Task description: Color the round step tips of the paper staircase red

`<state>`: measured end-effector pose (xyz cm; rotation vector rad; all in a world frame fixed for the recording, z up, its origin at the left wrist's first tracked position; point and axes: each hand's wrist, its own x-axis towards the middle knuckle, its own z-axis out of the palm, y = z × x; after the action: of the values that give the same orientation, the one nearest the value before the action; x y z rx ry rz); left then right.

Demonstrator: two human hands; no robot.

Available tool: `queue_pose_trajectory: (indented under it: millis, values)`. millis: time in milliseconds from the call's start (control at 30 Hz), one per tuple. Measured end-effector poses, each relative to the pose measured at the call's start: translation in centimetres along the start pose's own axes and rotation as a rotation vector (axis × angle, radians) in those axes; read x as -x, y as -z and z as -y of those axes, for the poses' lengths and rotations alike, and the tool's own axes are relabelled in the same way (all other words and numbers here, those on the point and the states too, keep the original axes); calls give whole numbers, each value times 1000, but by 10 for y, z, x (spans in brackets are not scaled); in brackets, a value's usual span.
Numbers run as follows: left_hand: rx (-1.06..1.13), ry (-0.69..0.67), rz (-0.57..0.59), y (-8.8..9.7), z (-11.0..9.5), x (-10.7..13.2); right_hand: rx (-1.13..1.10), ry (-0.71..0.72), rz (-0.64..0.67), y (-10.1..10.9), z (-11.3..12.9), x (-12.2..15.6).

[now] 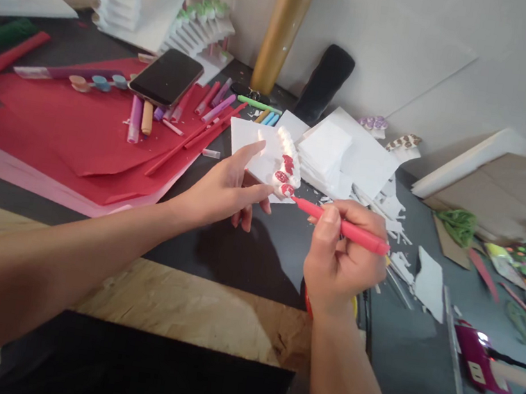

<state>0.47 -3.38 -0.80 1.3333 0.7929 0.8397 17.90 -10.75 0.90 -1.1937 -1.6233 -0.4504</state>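
Note:
My left hand (228, 186) holds a small white foam piece (286, 161) with a scalloped edge, raised above the dark table. Some of its round bumps are coloured red. My right hand (335, 258) is closed round a red marker (343, 228), whose tip touches the lowest bump of the foam piece. Both forearms reach in from the lower left and bottom.
Red paper sheets (73, 127) lie at the left with several markers (176, 118) and a black phone (166, 76). A gold flask (285, 25) stands at the back by the wall. White foam squares (331, 151) and offcuts (428, 283) lie on the right, near a purple glue gun (478, 361).

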Motion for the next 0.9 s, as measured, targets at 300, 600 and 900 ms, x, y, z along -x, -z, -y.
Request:
queue_pose_trajectory:
  millis: [300, 600, 900]
  values:
    - [5, -3, 13, 1, -1, 1, 8, 5, 7, -2, -2, 1]
    - [-4, -4, 12, 1, 0, 1, 7, -25, -2, -1, -3, 2]
    - [-7, 6, 9, 1, -1, 1, 6, -49, 12, -3, -3, 3]
